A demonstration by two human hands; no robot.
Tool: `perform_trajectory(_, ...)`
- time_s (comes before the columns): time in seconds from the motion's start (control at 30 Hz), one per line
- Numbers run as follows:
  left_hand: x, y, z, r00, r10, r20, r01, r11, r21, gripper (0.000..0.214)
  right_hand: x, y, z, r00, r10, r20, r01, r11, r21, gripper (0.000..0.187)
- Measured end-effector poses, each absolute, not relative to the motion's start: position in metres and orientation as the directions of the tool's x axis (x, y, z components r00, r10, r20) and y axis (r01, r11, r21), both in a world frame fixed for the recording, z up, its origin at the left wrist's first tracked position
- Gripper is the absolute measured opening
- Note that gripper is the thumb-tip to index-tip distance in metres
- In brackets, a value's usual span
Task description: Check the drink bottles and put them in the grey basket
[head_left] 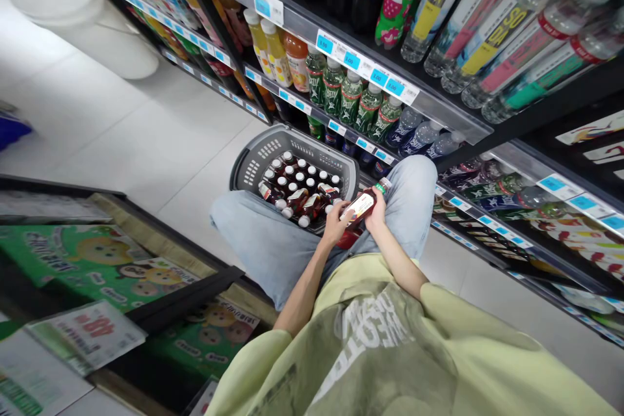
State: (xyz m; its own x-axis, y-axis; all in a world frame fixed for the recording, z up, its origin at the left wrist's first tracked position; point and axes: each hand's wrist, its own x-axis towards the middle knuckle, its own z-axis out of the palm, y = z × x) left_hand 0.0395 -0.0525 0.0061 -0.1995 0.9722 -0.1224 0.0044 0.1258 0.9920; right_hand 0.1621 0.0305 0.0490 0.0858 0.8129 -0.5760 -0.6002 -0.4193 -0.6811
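Between both hands I hold one dark-red drink bottle (359, 208), tilted, its label facing up and its cap end pointing up to the right. My left hand (335, 224) is closed around the bottom end. Nearer the cap, my right hand (377, 211) grips the other end. Just ahead of my knees stands a grey shopping basket (248, 159) holding several similar dark bottles (292, 179) with white caps. Most of those stand upright, while a few lie tilted on top at the near side. Something red shows beneath my hands, partly hidden.
Drink shelves (302, 6) with price tags run along the far side and right. Green-labelled bottles (351, 94) line a lower shelf beyond the basket. Green cartons (92, 260) fill a display at left. A white bucket (112, 45) stands on the tiled floor (146, 136).
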Motion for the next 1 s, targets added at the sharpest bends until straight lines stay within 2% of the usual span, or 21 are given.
perform_trajectory(0.07, 0.041, -0.057, 0.005, -0.145, 0.989, -0.031, 0.126, 0.050, 0.991, 0.062, 0.160, 0.031, 0.052, 0.145, 0.776, -0.613, -0.642, -0.397, -0.655, 0.024)
perform_trajectory(0.17, 0.041, -0.063, 0.002, -0.086, 0.995, 0.050, 0.253, -0.027, 0.967, 0.082, 0.157, 0.031, 0.056, 0.146, 0.748, -0.648, -0.668, -0.409, -0.622, 0.025)
perform_trajectory(0.3, 0.039, -0.065, 0.000, -0.109, 0.993, 0.050, 0.303, -0.015, 0.953, 0.077, 0.156, 0.029, 0.060, 0.111, 0.743, -0.660, -0.667, -0.437, -0.604, 0.021)
perform_trajectory(0.43, 0.036, -0.065, 0.008, -0.132, 0.990, 0.044, 0.254, -0.009, 0.967, 0.074, 0.155, 0.029, 0.066, 0.068, 0.747, -0.661, -0.658, -0.464, -0.593, 0.019)
perform_trajectory(0.57, 0.033, -0.066, 0.020, -0.158, 0.984, -0.078, 0.114, 0.096, 0.989, 0.075, 0.154, 0.028, 0.074, -0.015, 0.761, -0.649, -0.620, -0.516, -0.591, 0.023)
perform_trajectory(0.67, 0.031, -0.066, 0.025, -0.094, 0.968, -0.231, -0.121, 0.219, 0.968, 0.071, 0.154, 0.025, 0.079, -0.098, 0.770, -0.630, -0.590, -0.555, -0.586, 0.026)
perform_trajectory(0.77, 0.032, -0.068, 0.023, 0.130, 0.919, -0.373, -0.423, 0.392, 0.817, 0.073, 0.155, 0.022, 0.086, -0.177, 0.778, -0.603, -0.577, -0.578, -0.577, 0.032)
perform_trajectory(0.83, 0.033, -0.069, 0.021, 0.269, 0.875, -0.403, -0.552, 0.483, 0.680, 0.077, 0.156, 0.020, 0.092, -0.215, 0.786, -0.580, -0.585, -0.579, -0.567, 0.038)
perform_trajectory(0.93, 0.035, -0.071, 0.018, 0.393, 0.840, -0.373, -0.643, 0.541, 0.542, 0.084, 0.157, 0.018, 0.100, -0.288, 0.778, -0.558, -0.592, -0.603, -0.535, 0.046)
perform_trajectory(1.0, 0.036, -0.070, 0.017, 0.446, 0.827, -0.343, -0.660, 0.562, 0.498, 0.091, 0.157, 0.017, 0.102, -0.327, 0.771, -0.547, -0.591, -0.618, -0.518, 0.049)
